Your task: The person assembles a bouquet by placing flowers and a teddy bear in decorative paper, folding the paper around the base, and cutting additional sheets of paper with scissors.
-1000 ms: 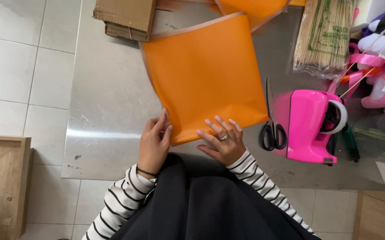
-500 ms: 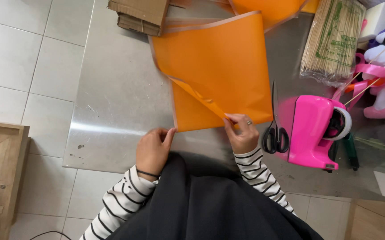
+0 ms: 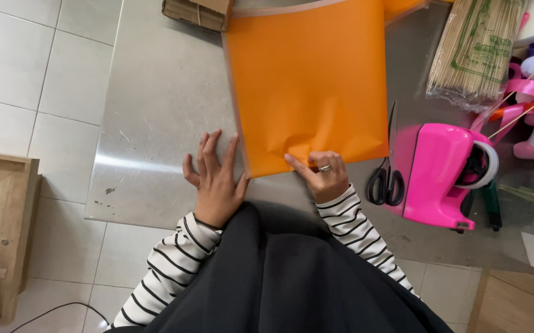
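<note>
The right hand pinches the near edge of the orange paper, which lies flat on the steel desk. The left hand rests open and flat on the desk, fingers spread, touching the paper's left edge. Right of the paper lie black scissors beside a pink tape dispenser; a clear packet of wooden skewers sits beyond.

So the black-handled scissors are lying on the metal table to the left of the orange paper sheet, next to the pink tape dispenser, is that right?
Not quite. In the head view the black-handled scissors lie on the metal table to the right of the orange paper sheet, not the left. They do sit next to the pink tape dispenser.
</note>
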